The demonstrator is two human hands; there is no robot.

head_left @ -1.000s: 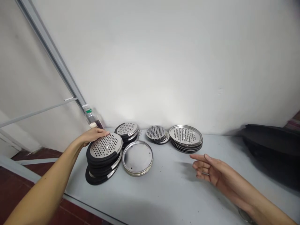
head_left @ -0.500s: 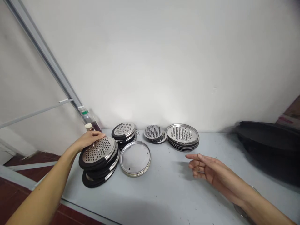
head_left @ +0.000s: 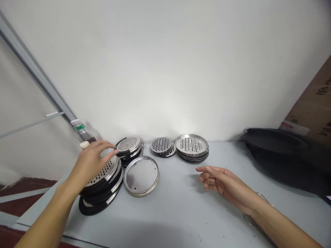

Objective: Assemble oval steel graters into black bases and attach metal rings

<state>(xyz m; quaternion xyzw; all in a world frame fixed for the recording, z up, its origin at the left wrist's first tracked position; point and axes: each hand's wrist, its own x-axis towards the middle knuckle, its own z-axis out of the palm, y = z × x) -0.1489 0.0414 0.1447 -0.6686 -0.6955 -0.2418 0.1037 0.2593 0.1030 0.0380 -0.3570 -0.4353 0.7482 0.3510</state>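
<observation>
Reaching over the stack of round black-edged graters (head_left: 100,199), the left hand (head_left: 90,162) enters from the near left of the pile of plain rimmed discs (head_left: 141,175), its forearm slanting up and its wrist bent so that the back of the hand faces up. Its fingers arch forward and the thumb stretches out below them, with a gap between; they are spread and grip nothing, though whether the palm brushes the metal I cannot tell. That stack stands just left of the disc pile. Its top grater (head_left: 104,171), partly hidden by the hand, lies perforated face up; being round, it shows no long axis, but its black edging lies on the near side and a thin wire loop (head_left: 121,157) sticks out from its far right edge, towards the rear grater stack (head_left: 129,144), which sits behind and left of the disc pile. Well to the right of the disc pile, the right hand (head_left: 216,179) hangs above the table (head_left: 178,206), forearm coming from the near right, index finger pointing left and the others loosely curled around nothing. Behind it, also right of the disc pile, lie rimmed perforated plates (head_left: 191,145).
</observation>
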